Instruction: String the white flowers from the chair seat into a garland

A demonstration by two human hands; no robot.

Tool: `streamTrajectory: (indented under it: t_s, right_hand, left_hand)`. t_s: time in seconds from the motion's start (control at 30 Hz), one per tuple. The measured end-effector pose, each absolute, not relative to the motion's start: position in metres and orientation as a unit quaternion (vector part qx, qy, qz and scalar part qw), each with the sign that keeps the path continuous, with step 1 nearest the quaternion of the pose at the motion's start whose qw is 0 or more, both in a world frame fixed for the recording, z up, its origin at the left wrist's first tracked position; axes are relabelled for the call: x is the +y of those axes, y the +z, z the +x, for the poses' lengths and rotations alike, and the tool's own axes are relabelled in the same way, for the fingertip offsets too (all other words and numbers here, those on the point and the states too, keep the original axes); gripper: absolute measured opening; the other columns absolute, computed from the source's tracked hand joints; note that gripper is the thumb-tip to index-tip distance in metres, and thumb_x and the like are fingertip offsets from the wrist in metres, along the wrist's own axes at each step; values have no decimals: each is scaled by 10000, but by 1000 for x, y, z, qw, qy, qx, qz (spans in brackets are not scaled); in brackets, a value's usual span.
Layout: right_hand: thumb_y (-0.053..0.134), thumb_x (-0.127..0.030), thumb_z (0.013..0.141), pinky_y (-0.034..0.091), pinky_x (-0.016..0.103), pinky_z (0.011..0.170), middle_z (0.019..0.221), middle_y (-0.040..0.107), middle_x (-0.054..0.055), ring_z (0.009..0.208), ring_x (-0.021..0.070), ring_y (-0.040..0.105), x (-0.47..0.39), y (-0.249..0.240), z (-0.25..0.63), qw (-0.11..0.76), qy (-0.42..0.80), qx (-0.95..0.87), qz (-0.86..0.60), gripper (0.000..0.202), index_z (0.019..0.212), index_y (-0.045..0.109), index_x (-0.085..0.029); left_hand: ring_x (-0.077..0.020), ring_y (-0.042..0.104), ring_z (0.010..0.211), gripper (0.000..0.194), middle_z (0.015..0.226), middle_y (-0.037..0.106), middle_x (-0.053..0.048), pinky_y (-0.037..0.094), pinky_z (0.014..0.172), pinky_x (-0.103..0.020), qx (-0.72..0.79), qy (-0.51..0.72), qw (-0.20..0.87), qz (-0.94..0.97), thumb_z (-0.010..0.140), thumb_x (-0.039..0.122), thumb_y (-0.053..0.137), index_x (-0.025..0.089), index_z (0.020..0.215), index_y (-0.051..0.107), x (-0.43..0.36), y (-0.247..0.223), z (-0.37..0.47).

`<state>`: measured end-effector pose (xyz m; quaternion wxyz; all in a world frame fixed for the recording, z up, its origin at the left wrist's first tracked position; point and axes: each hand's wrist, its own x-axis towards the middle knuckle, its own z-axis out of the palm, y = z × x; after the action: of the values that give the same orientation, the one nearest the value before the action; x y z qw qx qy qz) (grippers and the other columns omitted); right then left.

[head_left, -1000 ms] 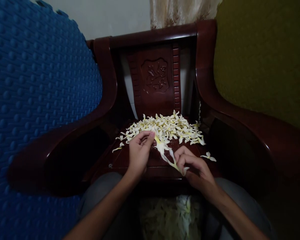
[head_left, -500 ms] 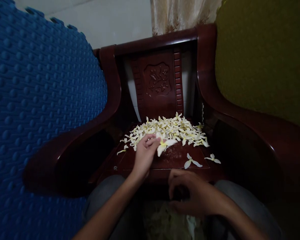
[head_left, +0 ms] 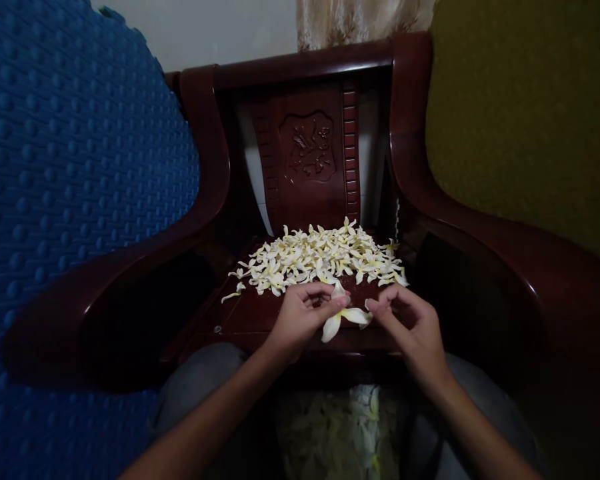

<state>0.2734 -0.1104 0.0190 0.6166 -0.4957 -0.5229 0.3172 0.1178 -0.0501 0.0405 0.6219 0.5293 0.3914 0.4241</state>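
Between the thumb and fingers of my left hand point(head_left: 305, 317) is a white flower point(head_left: 341, 313) with a yellow centre and long petals. My right hand point(head_left: 410, 327) is closed in a pinch at the tip of the flower's right-hand petal. Both hands are above the front of a dark red wooden chair seat point(head_left: 260, 317). Just behind them, a pile of similar white flowers point(head_left: 325, 250) covers the back of the seat. My fingers partly hide the held flower's middle.
The chair has a carved backrest point(head_left: 310, 150) and broad curved armrests point(head_left: 480, 230). A blue studded mat point(head_left: 80, 153) stands on the left, an olive one point(head_left: 520, 127) on the right. Below my hands, between my knees, lie dim pale flowers or petals point(head_left: 365, 427).
My right hand has risen from low near my lap to the flower's petal tip. My left hand has shifted slightly right and down with the flower. The view has moved slightly.
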Motion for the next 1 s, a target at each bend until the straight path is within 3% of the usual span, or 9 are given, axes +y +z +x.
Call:
streamTrajectory:
  t_s: [0.17, 0.4, 0.53, 0.8, 0.9, 1.0]
  right_hand:
    - [687, -339, 790, 329, 221, 525, 673, 490, -28, 576, 100, 416, -107, 20, 270, 609, 374, -523, -464, 213, 943, 644, -197]
    - [779, -308, 694, 321, 224, 527, 680, 542, -5, 594, 102, 443, -101, 16, 278, 592, 397, -535, -454, 153, 742, 713, -178]
    - [783, -338, 684, 318, 215, 510, 677, 537, -7, 582, 97, 434, -101, 18, 278, 588, 417, -519, -458, 193, 734, 704, -169]
    - [732, -437, 715, 344, 219, 454, 632, 546, -5, 534, 113, 475, -103, 23, 280, 590, 453, -484, -461, 285, 754, 644, -169]
    - [735, -422, 715, 384, 224, 486, 661, 577, 3, 565, 122, 518, -102, 22, 280, 597, 451, -480, -458, 272, 749, 643, -168]
    - [744, -392, 713, 403, 220, 526, 682, 592, -1, 585, 113, 528, -102, 21, 281, 606, 428, -485, -462, 241, 750, 662, -168]
  left_hand:
    - [-121, 590, 643, 294, 694, 694, -43, 450, 621, -209, 376, 380, 636, 557, 519, 284, 855, 100, 690, 702, -53, 39, 119]
    - [-72, 438, 524, 280, 565, 580, 12, 321, 515, -190, 379, 329, 623, 599, 501, 258, 848, 95, 665, 688, -56, 33, 121]
    - [-77, 408, 518, 283, 553, 536, 19, 303, 508, -202, 376, 326, 597, 629, 556, 313, 816, 100, 686, 683, -55, 31, 121]
    - [-141, 540, 778, 302, 816, 596, -38, 417, 696, -227, 274, 282, 542, 742, 869, 371, 531, 117, 820, 686, -60, 38, 122]
    - [-156, 571, 813, 296, 834, 631, -53, 434, 730, -235, 284, 281, 552, 732, 872, 357, 531, 115, 808, 690, -60, 38, 123]
    - [-149, 585, 748, 252, 788, 635, -56, 443, 657, -218, 327, 307, 555, 700, 805, 335, 623, 103, 766, 711, -58, 36, 123]
